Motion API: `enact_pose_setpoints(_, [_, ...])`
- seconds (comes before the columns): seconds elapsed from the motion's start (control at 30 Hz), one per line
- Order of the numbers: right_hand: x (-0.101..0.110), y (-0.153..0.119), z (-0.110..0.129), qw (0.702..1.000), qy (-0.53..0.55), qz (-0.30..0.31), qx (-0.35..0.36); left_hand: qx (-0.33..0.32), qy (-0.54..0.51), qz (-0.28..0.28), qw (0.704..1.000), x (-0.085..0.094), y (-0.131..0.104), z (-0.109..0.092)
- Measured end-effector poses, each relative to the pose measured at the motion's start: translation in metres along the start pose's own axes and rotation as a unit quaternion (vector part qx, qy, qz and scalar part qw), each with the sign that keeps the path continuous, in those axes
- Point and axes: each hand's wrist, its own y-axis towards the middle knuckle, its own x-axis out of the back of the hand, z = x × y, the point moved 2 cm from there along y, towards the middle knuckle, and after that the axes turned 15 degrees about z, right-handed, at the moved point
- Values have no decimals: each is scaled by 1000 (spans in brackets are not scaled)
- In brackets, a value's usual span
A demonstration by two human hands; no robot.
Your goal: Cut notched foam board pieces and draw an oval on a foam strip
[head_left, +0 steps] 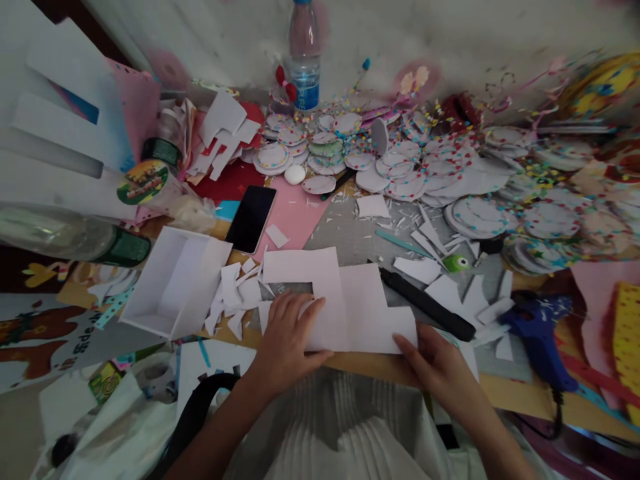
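A cut piece of white cardboard [367, 300] with stepped edges and a crease down its middle lies at the table's front edge. My left hand [290, 333] rests flat on its left part, fingers spread. At the lower right corner, my right hand [437, 363] pinches the cardboard between thumb and fingers. Just beyond the right hand lies a black pen-like craft knife [430, 303], pointing up and left. An open white paper box [175, 283] stands to the left, with white paper scraps [237, 293] between it and the left hand.
A dark phone [251, 219] lies behind the scraps. A blue glue gun [543, 333] sits at the right edge. Stacked decorated white discs [395, 160] line the back, with a water bottle [305, 60] by the wall. A larger bottle [75, 233] lies at left.
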Motion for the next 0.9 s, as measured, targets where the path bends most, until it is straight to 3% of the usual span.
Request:
enact_pose_setpoints(0.1, [1, 0, 4, 995, -95, -5, 13, 0, 21, 7, 1000, 4, 0, 1])
enact_pose_setpoints(0.23, [2, 1, 6, 990, -140, 17, 7, 1, 63, 31, 998, 11, 1, 2])
enact_pose_setpoints(0.53, [5, 6, 4, 988, -145, 48, -8, -8, 91, 37, 995, 12, 0, 5])
enact_pose_setpoints(0.9, [1, 9, 7, 983, -180, 24, -18, -11, 45, 24, 999, 7, -1, 8])
